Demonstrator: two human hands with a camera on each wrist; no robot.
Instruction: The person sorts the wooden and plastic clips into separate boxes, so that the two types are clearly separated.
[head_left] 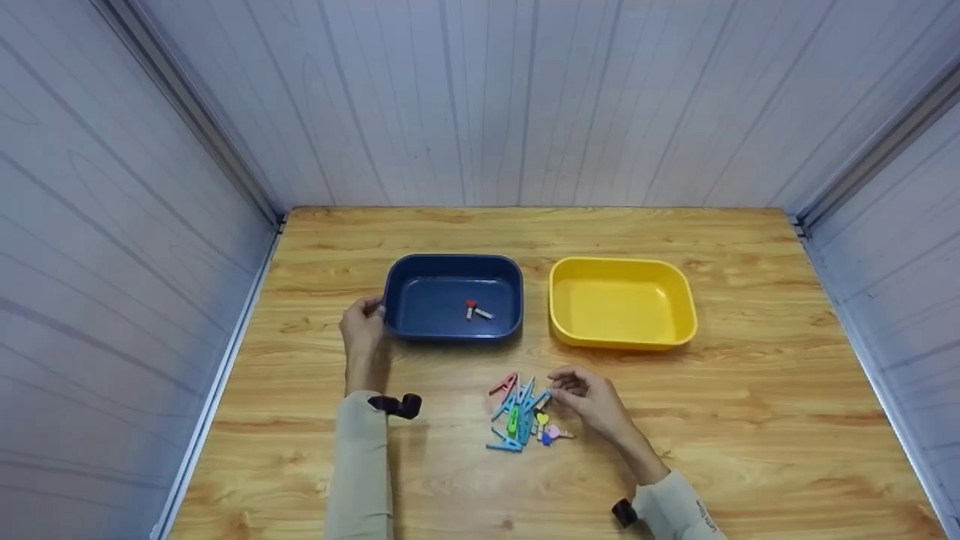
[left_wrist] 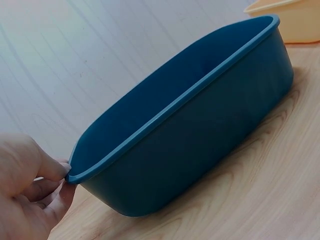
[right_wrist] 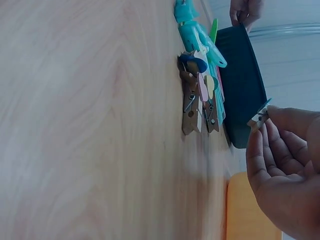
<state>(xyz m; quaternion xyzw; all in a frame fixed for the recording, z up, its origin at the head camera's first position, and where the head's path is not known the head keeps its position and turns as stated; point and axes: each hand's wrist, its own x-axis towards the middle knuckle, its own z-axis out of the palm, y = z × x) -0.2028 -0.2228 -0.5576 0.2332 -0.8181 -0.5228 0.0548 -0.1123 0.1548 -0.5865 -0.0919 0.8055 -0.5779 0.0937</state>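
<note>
At the left corner of a dark blue bin (head_left: 454,337), my left hand (head_left: 363,330) pinches the rim between thumb and fingers. Inside that bin lie a small wooden clothespin with a red heart (head_left: 471,309) and another wooden clothespin (head_left: 484,314). My right hand (head_left: 594,403) is just right of a pile of clothespins, with a small wooden clothespin (right_wrist: 260,116) between thumb and fingertip. The pile mixes blue plastic clothespins (head_left: 526,428), a green clothespin (head_left: 513,420) and a red one (head_left: 501,385). Wooden clothespins with yellow (head_left: 542,418), pink (head_left: 554,431) and blue hearts (head_left: 547,439) lie at its right side.
A yellow bin (head_left: 622,344) stands right of the blue one, a narrow gap between them. Both rest on a wood-grain table (head_left: 765,390). Pale panel walls (head_left: 487,105) close off the back and both sides.
</note>
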